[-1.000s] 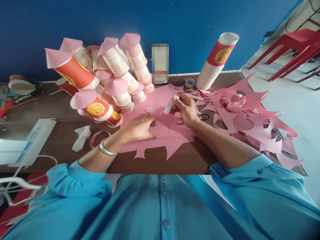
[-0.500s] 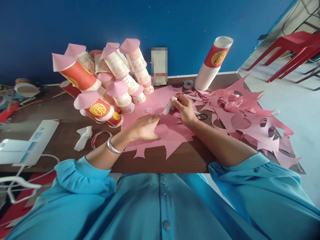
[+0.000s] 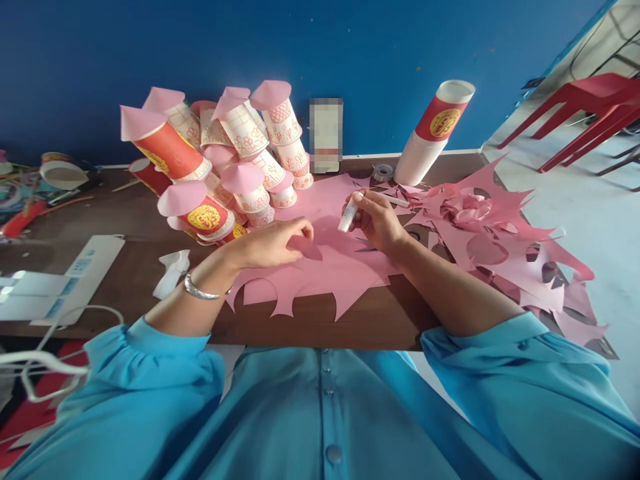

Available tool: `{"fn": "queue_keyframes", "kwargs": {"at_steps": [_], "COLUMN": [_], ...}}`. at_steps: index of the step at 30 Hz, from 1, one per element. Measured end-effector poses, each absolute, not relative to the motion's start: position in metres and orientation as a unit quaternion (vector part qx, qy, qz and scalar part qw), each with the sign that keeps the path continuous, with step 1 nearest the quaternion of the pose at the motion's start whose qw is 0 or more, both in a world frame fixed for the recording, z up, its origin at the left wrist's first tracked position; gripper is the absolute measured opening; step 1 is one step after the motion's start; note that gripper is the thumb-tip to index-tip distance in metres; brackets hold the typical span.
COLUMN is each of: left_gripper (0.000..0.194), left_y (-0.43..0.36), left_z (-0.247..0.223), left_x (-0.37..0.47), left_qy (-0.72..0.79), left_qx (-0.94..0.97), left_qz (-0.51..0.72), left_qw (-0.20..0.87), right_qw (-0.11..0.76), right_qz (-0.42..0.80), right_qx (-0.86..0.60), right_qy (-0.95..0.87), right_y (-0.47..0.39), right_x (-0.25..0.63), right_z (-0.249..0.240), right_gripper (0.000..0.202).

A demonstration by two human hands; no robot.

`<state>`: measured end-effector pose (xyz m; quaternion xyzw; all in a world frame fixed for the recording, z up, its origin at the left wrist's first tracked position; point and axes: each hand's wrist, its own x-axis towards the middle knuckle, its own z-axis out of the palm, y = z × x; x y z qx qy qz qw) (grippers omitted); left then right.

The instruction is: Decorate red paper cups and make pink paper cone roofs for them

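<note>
My right hand is closed around a glue stick, a small whitish tube held tilted above a pink paper sheet. My left hand is to its left, just over the sheet, fingers curled and thumb apart from them. I see nothing between its fingertips, though their undersides are hidden. Beneath my right hand a scissors blade shows, the rest mostly covered. Left of the sheet, close to my left hand, stand paper-cup towers topped with pink paper cones.
Cut pink paper scraps spread over the table's right side. Behind them are a tall stack of paper cups and a tape roll. A phone leans on the blue wall. A white power strip and crumpled tissue are at left.
My left hand has drawn left, off the middle of the sheet, and its fingers have curled. A small pale piece on the sheet is now out of sight near it. My right hand still holds the glue stick.
</note>
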<state>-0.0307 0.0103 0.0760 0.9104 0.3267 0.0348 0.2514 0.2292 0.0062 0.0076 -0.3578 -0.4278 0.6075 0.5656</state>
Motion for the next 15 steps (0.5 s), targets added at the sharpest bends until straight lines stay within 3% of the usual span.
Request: {"fn": "queue_keyframes", "kwargs": {"at_steps": [4, 9, 12, 15], "left_gripper": [0.023, 0.005, 0.016, 0.032], "left_y": [0.018, 0.010, -0.002, -0.013], "left_z": [0.088, 0.079, 0.069, 0.060], "left_x": [-0.017, 0.021, 0.034, 0.026], "left_qy": [0.236, 0.195, 0.170, 0.188], "left_qx": [0.943, 0.970, 0.981, 0.981], "left_qz": [-0.094, -0.130, -0.094, -0.005], "left_qw": [0.216, 0.066, -0.020, -0.037], "right_qw": [0.580, 0.597, 0.600, 0.609], "right_qz": [0.600, 0.572, 0.558, 0.537], "right_qx": [-0.364, -0.378, -0.382, -0.386], "right_qy": [-0.415, -0.416, -0.427, -0.437], "right_y": [0.008, 0.009, 0.011, 0.015], "right_x": [0.231, 0.232, 0.234, 0.237], "right_z": [0.005, 0.004, 0.003, 0.001], "right_gripper": [0.050, 0.050, 0.052, 0.054]}}
